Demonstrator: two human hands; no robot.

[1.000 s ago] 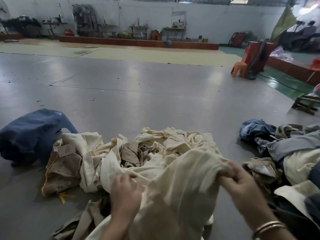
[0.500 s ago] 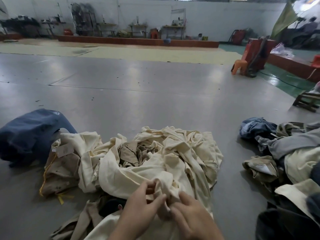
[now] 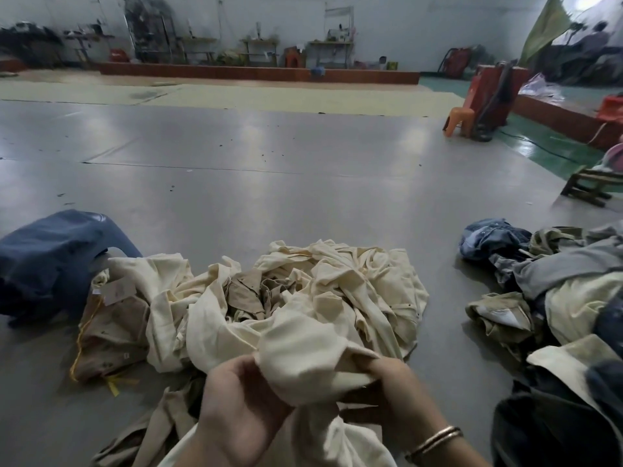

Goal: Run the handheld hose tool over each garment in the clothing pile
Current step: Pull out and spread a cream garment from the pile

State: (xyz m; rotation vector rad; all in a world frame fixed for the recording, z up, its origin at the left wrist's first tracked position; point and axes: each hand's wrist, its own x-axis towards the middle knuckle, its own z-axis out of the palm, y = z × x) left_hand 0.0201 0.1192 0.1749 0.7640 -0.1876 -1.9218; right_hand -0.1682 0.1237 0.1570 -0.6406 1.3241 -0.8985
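A cream garment (image 3: 303, 358) is bunched up in front of me, over the near edge of a clothing pile (image 3: 256, 298) of cream and tan pieces on the grey floor. My left hand (image 3: 236, 406) grips the cloth from the left, fingers curled into its folds. From the right, my right hand (image 3: 387, 392), a bangle on its wrist, holds the same bunch with its fingers tucked under the fabric. No hose tool is in view.
A dark blue garment (image 3: 50, 257) lies at the left. A second heap of denim, grey and cream clothes (image 3: 556, 298) sits at the right. Farther off stand an orange stool (image 3: 458, 121), a red machine (image 3: 492, 96) and a low wooden stool (image 3: 590, 183).
A second ago the hands held the cream garment spread wide. They came together low, and now both bunch the cloth between them, the right wrist showing again.
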